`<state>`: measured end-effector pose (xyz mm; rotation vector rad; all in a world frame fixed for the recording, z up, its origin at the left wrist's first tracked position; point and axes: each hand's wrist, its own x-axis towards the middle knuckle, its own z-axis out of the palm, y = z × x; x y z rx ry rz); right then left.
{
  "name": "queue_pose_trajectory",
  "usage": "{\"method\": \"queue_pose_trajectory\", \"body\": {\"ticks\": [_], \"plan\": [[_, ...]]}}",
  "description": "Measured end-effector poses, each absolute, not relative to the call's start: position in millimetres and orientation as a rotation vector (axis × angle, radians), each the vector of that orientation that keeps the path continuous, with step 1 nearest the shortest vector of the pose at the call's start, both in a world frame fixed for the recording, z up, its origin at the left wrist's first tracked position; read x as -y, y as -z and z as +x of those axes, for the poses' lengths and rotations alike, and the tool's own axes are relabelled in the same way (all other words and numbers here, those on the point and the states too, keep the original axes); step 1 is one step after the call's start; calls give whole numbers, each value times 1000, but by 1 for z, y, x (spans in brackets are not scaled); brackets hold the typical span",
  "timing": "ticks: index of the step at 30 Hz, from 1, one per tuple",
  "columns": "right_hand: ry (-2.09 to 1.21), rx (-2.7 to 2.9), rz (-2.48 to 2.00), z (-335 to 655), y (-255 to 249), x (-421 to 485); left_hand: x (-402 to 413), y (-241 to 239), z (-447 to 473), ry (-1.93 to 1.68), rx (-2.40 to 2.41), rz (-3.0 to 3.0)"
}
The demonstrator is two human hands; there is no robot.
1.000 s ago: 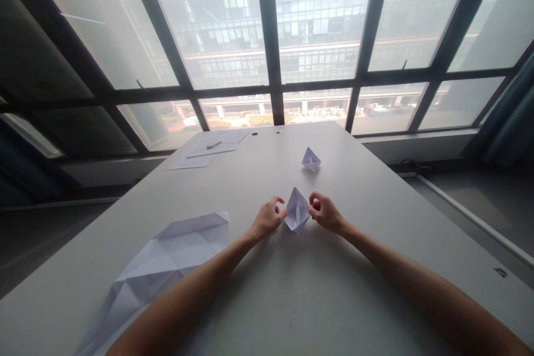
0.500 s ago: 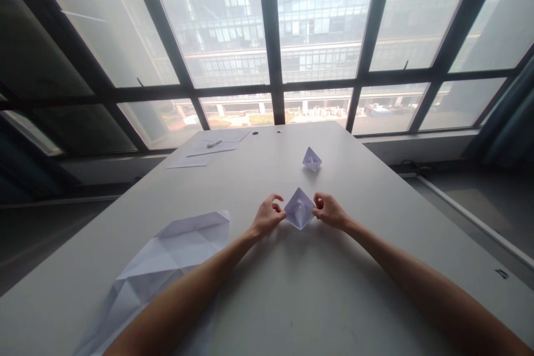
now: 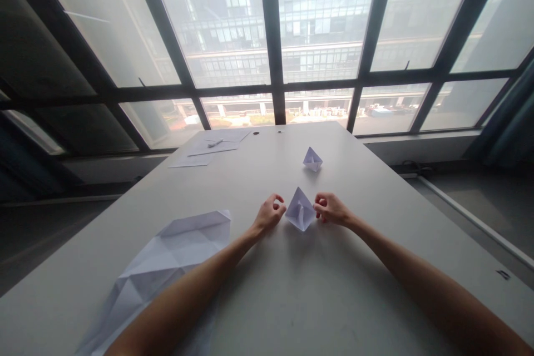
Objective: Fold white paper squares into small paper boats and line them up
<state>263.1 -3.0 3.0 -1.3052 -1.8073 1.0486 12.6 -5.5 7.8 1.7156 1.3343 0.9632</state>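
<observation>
A folded white paper boat (image 3: 300,216) is between my two hands, its open hollow and middle peak facing me. My left hand (image 3: 270,212), fingers curled and thumb close to them, is at the boat's left corner. At the opposite corner, my right hand (image 3: 330,208) has thumb and index finger pinched together. Both grips are small, and the exact contact at the fingertips is hard to see. Farther back stands a second, smaller-looking paper boat (image 3: 312,160), touched by neither hand.
A large creased sheet of paper (image 3: 179,247) lies on the white table (image 3: 334,300) at left, partly under my left forearm. Flat paper sheets (image 3: 196,157) with a white pen-like object (image 3: 215,143) are at the far left. Tall windows stand beyond the table.
The paper boat has turned and tilted slightly between my hands. My right fingers have shifted a little at its corner. The second boat and the sheets stay where they were.
</observation>
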Motion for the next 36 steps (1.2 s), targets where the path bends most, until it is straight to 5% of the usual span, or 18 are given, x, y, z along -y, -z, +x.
{"method": "queue_pose_trajectory", "body": {"ticks": [4,17,36], "plan": [[-640,1867,-1338,266,-28,6,2,-2,11,-1104,-1318,1596],[-164,2312,-1581,212,-51,21,3,3,12,-1166,-1298,1535],[-116,2519,-1610,184,-63,27,8,-1,15,-1112,-1228,1555]]}}
